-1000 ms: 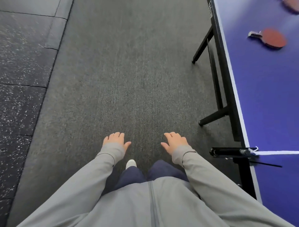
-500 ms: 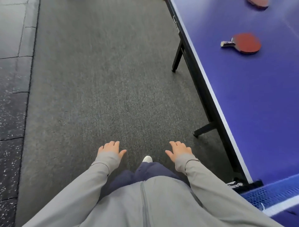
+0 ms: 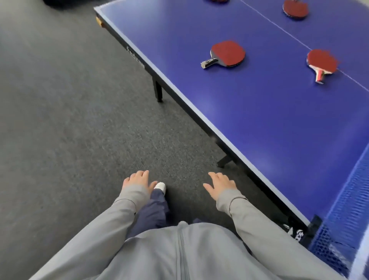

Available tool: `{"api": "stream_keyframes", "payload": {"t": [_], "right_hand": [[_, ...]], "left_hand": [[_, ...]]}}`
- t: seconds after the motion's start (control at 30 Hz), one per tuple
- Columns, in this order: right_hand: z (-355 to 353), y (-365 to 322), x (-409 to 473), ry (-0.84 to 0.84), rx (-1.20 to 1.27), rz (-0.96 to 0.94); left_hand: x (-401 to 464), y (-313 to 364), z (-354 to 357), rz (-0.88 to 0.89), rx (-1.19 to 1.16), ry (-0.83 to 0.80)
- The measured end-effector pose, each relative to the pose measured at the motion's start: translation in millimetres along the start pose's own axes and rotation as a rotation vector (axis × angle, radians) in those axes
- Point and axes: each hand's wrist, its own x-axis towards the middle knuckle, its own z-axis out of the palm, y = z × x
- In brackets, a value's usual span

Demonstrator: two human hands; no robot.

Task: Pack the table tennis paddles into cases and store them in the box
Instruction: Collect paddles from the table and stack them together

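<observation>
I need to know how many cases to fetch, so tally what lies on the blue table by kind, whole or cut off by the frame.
Red paddles fully in view: 2, the near one and the one by the centre line.
Red paddles cut off at the top edge: 2, one and a sliver.
Cases: 0 in view.
Total: 4 things.

Two paddles are cut by the top edge — one (image 3: 218,0) a mere sliver, the other (image 3: 295,9) missing its handle. The net (image 3: 343,219) is smeared by motion blur, and the lettering (image 3: 135,58) on the table's (image 3: 259,120) side is unreadable.
</observation>
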Motion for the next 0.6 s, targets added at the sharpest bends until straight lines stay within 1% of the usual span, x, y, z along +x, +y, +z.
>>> {"api": "stream_keyframes", "payload": {"t": [0.17,0.3,0.5,0.6], "right_hand": [[-41.2,-16.2,24.9,0.065,0.118,0.157],[-72.9,-19.2,38.7,0.169,0.274,0.264],[-111.5,7.0,54.0,0.300,0.460,0.427],[-124.6,32.8,64.5,0.340,0.551,0.493]], "left_hand": [[81.0,16.8,-73.2,0.226,0.071,0.072],[132.1,42.0,-124.2,0.378,0.092,0.108],[191.7,105.7,-176.2,0.495,0.022,0.149],[220.0,143.9,-193.6,0.489,-0.033,0.092]]}}
